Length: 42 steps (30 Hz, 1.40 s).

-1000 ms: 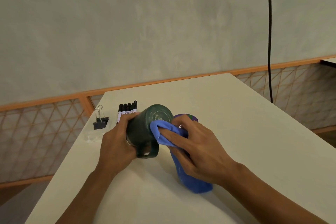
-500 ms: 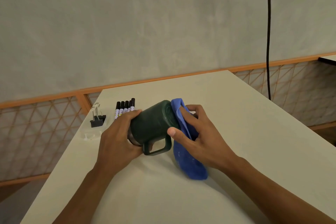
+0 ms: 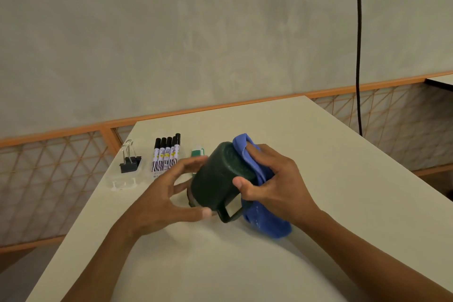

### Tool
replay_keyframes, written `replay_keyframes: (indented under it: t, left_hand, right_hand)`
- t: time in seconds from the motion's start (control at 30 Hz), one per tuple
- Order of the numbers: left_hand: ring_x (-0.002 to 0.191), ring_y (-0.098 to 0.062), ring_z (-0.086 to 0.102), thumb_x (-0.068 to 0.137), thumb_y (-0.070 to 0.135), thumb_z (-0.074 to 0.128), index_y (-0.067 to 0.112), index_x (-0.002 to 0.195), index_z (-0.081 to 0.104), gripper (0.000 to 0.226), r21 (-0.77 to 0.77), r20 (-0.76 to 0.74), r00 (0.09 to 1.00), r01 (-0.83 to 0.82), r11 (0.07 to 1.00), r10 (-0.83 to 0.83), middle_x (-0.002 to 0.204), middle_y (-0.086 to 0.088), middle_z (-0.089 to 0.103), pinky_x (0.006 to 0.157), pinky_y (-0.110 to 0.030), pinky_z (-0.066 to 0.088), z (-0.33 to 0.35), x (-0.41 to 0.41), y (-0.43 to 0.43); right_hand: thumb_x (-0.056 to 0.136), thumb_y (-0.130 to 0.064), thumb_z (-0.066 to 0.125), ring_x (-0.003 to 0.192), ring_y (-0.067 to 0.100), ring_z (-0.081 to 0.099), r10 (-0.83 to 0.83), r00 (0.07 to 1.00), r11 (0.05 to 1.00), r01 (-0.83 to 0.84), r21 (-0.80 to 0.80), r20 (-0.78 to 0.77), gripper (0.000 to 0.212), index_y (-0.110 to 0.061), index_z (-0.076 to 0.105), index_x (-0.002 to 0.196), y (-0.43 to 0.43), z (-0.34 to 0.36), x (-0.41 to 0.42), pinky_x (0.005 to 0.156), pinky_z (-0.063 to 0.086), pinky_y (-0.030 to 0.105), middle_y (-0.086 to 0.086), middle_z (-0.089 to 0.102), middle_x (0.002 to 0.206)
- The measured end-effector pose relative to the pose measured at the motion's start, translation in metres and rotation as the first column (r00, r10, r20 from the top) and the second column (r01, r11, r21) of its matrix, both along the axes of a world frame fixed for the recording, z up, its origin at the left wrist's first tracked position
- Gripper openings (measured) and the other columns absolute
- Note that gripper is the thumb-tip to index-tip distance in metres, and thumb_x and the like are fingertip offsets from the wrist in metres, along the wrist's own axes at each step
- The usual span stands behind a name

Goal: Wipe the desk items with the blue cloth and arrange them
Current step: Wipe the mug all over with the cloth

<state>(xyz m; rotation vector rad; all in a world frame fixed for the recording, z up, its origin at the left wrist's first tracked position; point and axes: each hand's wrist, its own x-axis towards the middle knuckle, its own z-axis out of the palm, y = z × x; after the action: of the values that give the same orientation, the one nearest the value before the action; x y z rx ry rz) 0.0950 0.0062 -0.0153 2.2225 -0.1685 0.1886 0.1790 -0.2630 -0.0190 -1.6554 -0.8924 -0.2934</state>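
Small green-white item (image 3: 197, 152) half behind the mug (image 3: 215, 179); marker labels (image 3: 166, 155) illegibly small.

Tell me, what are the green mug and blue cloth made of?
Mug: probably plastic, matte dark green, dull with moulded rings on its base; coated metal is possible. Cloth: soft fabric, maybe microfibre; it bunches and drapes in the right hand.
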Motion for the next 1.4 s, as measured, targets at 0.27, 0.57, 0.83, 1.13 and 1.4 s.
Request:
replay_keyframes:
  t: [0.27, 0.57, 0.83, 1.13, 1.4]
  left_hand:
    - [0.126, 0.012, 0.058, 0.053, 0.05, 0.106, 0.047, 0.136, 0.061, 0.095, 0.06, 0.067, 0.995, -0.082, 0.995, 0.078, 0.131, 0.037, 0.065, 0.098, -0.007, 0.049, -0.005, -0.001, -0.002]
    - [0.129, 0.0, 0.061, 0.061, 0.057, 0.101, 0.047, 0.143, 0.056, 0.094, 0.12, 0.402, 0.907, -0.185, 0.975, 0.123, 0.137, 0.031, 0.065, 0.105, -0.008, 0.045, -0.005, 0.0, 0.008]
    - [0.127, -0.009, 0.063, 0.063, 0.054, 0.097, 0.02, 0.143, 0.064, 0.094, 0.21, 0.533, 0.841, -0.244, 0.947, 0.098, 0.137, 0.009, 0.07, 0.111, -0.024, 0.052, -0.007, 0.006, 0.001]
    - [0.127, -0.021, 0.065, 0.063, 0.053, 0.097, 0.017, 0.145, 0.062, 0.095, 0.194, 0.552, 0.818, -0.317, 0.928, 0.164, 0.139, 0.004, 0.07, 0.106, -0.051, 0.059, -0.006, 0.005, 0.014]
    - [0.125, -0.005, 0.062, 0.067, 0.063, 0.093, 0.02, 0.144, 0.065, 0.093, 0.319, 0.512, 0.858, -0.245, 0.916, 0.051, 0.137, 0.007, 0.071, 0.111, -0.021, 0.048, -0.016, 0.01, -0.002]
  right_hand:
    - [0.09, -0.054, 0.081, 0.119, 0.017, 0.065, -0.001, 0.983, 0.988, 0.03, -0.151, 0.185, 0.065, -0.023, 0.066, 0.145, 0.007, -0.007, -0.002, 0.096, 0.057, 0.034, -0.008, 0.062, 0.136]
    - [0.106, -0.015, 0.065, 0.098, 0.015, 0.056, -0.02, 0.864, 0.98, 0.116, -0.161, 0.504, 0.025, -0.027, 0.076, 0.125, 0.003, 0.001, -0.006, 0.079, 0.052, 0.031, 0.002, 0.046, 0.138]
    - [0.105, -0.012, 0.06, 0.108, 0.02, 0.061, -0.065, 0.901, 0.959, 0.175, -0.223, 0.429, 0.037, -0.035, 0.056, 0.133, 0.009, 0.01, -0.007, 0.089, 0.054, 0.031, -0.01, 0.055, 0.129]
    - [0.093, 0.007, 0.071, 0.108, 0.002, 0.038, -0.132, 0.866, 0.915, 0.294, -0.278, 0.483, 0.052, -0.02, 0.065, 0.137, 0.002, -0.001, -0.001, 0.084, 0.044, 0.011, 0.0, 0.038, 0.147]
    - [0.103, -0.006, 0.059, 0.11, 0.007, 0.05, -0.139, 0.879, 0.959, 0.234, -0.16, 0.456, 0.046, -0.032, 0.061, 0.141, 0.015, 0.011, -0.004, 0.089, 0.052, 0.018, -0.015, 0.038, 0.143]
